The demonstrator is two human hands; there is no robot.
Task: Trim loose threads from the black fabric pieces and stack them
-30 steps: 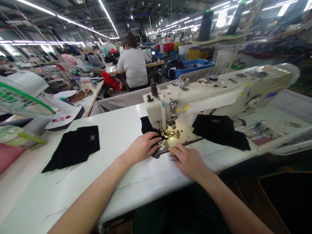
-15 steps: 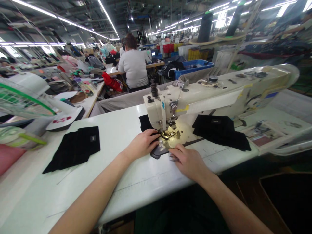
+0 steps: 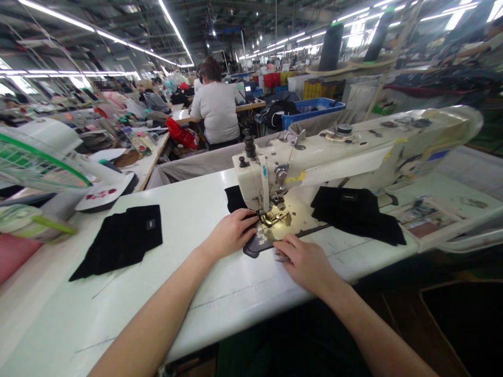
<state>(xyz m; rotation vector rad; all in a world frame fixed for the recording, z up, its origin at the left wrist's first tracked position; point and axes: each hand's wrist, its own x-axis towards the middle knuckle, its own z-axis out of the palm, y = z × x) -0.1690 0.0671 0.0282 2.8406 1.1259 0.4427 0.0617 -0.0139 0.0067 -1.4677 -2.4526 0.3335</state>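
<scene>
My left hand (image 3: pixel 234 231) lies beside the needle area of a cream sewing machine (image 3: pixel 259 175), fingers stretched out and fingertips close to the presser foot (image 3: pixel 275 217). Partly hidden behind that hand and the machine head is a black cloth piece (image 3: pixel 234 199); whether the fingertips press on it I cannot tell. My right hand (image 3: pixel 308 262) rests at the front edge of the metal needle plate (image 3: pixel 302 222), closed around small grey metal thread snips (image 3: pixel 280 256), mostly covered by the fingers.
Black pieces with small labels lie left (image 3: pixel 121 241) and right (image 3: pixel 353 212) of my hands on the white table (image 3: pixel 220 303). A green-edged fan (image 3: pixel 43 157) stands at far left. Beyond the table, a person (image 3: pixel 216 107) sits near a blue crate (image 3: pixel 314 110).
Almost nothing differs. The whole view has shifted very slightly, while both hands and the black pieces keep their places.
</scene>
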